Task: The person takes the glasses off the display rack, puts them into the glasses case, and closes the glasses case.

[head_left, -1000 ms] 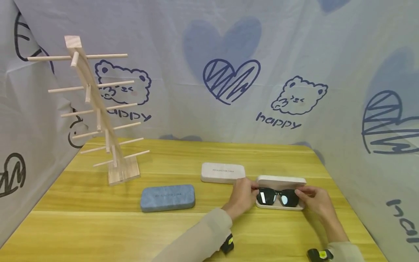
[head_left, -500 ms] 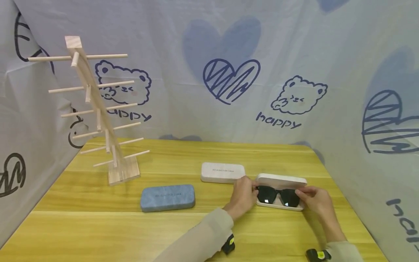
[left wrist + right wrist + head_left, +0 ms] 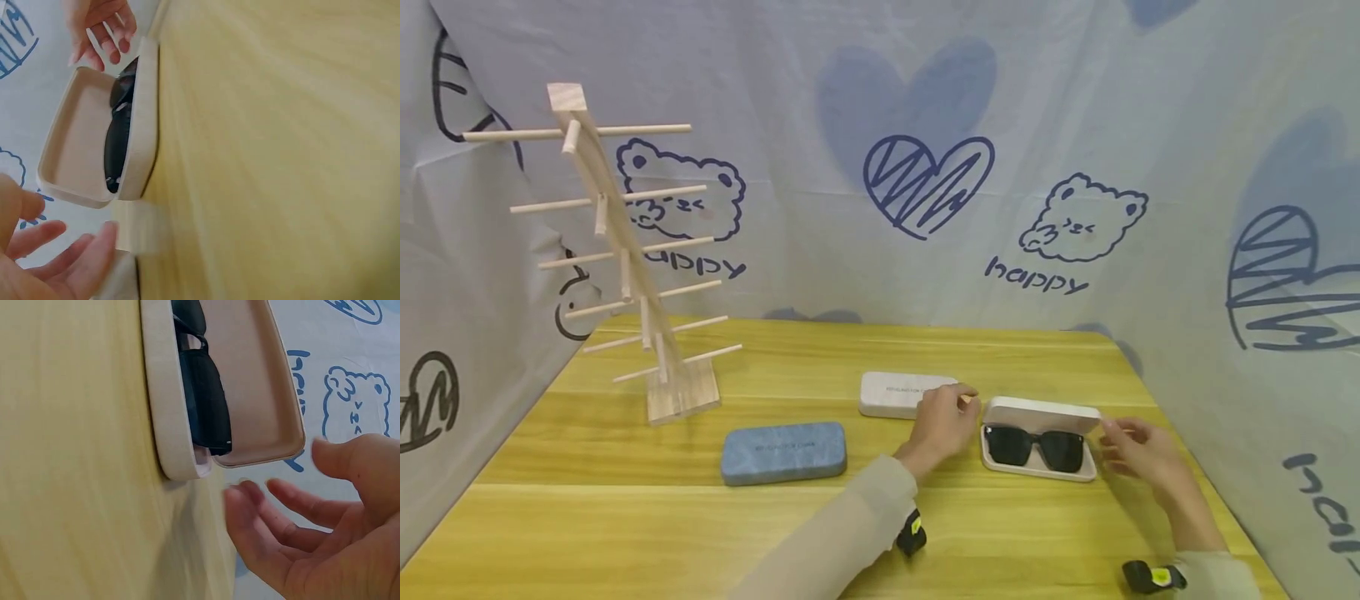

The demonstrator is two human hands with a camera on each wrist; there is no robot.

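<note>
Black sunglasses (image 3: 1034, 450) lie folded in a white glasses case (image 3: 1039, 472) whose lid stands raised at the back. Just left of this case is my left hand (image 3: 942, 421), holding nothing, its fingers loosely bent and apart from it in the left wrist view. My right hand (image 3: 1146, 458) is off the case's right end, also holding nothing; in the right wrist view its relaxed fingers (image 3: 244, 519) sit close by the lid's corner. A second white glasses case (image 3: 891, 395), closed, is partly hidden behind my left hand.
A closed blue glasses case (image 3: 785, 454) lies left of centre on the yellow wood-grain table (image 3: 700, 533). At the back left rises a wooden stand (image 3: 685, 392) with several pegs jutting sideways. Printed white cloth (image 3: 805, 183) hangs behind and beside the table.
Both hands have let go of the sunglasses and drawn apart, left hand leftward and right hand rightward. The sunglasses have settled lower into the case.
</note>
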